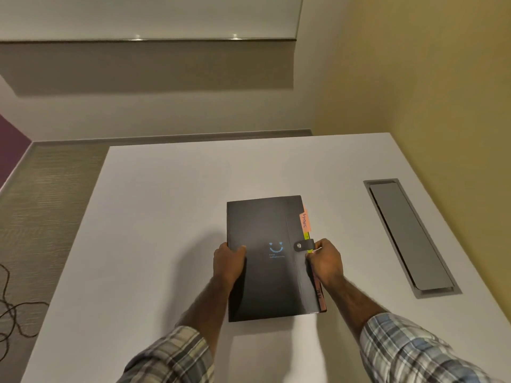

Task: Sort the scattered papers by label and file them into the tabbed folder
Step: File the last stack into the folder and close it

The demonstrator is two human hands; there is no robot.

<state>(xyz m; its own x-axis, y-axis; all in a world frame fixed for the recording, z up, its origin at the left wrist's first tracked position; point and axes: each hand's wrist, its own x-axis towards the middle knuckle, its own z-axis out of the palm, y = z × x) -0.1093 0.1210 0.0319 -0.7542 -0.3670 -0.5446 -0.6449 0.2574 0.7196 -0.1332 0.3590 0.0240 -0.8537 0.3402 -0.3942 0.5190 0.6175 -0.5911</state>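
Note:
A black tabbed folder point(265, 230) with a blue smile logo lies closed on the white table point(166, 203), its snap strap point(303, 245) fastened across the right edge. An orange tab point(305, 220) marked "Sports" sticks out on the right, with a yellow tab just below it and a reddish one near the lower right corner. My left hand point(228, 262) grips the folder's left edge, thumb on the cover. My right hand point(325, 262) holds the right edge just below the strap, fingers curled round it. No loose papers are in view.
A grey cable hatch point(409, 236) is set into the table on the right. A yellow wall stands close on the right side. Carpet and a dark cable point(11, 308) lie on the floor beyond the table's left edge.

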